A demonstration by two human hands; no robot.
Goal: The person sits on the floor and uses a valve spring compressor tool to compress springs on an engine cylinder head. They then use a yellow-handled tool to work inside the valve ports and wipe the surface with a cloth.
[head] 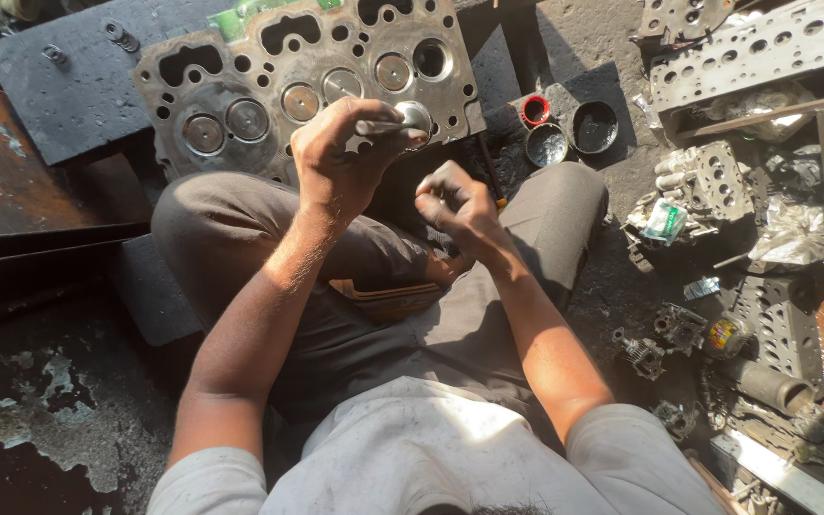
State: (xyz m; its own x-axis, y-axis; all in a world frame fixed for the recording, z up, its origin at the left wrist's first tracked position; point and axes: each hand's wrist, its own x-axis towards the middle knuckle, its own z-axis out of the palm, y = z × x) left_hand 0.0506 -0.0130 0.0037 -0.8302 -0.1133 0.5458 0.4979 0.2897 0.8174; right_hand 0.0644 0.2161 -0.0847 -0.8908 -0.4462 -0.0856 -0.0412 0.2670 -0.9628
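Note:
My left hand point(340, 157) grips an engine valve point(410, 118) by its stem, the round shiny head pointing right, just in front of a rusty cylinder head point(269, 72) propped up before my knees. Several valves sit in the cylinder head's seats, and one seat at the upper right looks open. My right hand point(458, 202) hovers just below the valve head, fingers curled and pinched together; I cannot make out anything in it. Both hands are above my lap.
Small round tins point(569, 129), one with a red rim, sit on the dark floor right of the cylinder head. More cylinder heads point(751, 48) and greasy engine parts point(708, 186) pile up at the right. A rusty metal plate point(11, 172) lies at the left.

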